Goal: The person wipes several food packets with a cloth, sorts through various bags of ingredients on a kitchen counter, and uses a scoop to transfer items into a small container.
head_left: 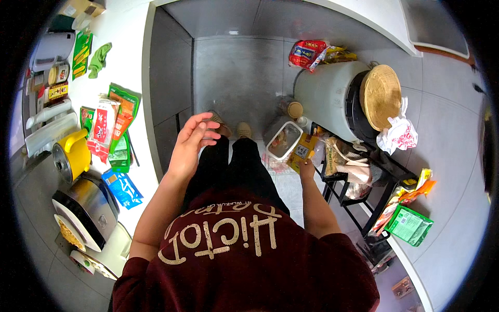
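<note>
My left hand is raised before my legs, bent at the wrist, its fingers apart with nothing in them. In my right hand is the lower edge of a yellow printed packet, held over the side of a black metal rack. Just left of the packet is a white-rimmed clear plastic bin with some items inside. Beyond it a jar with a tan lid stands close to a large pale barrel.
On the white counter to my left lie several food packets, a blue packet, a green cloth, a yellow electric pot and a silver appliance. A wicker basket tops the black-lidded barrel. Red bags lie behind it.
</note>
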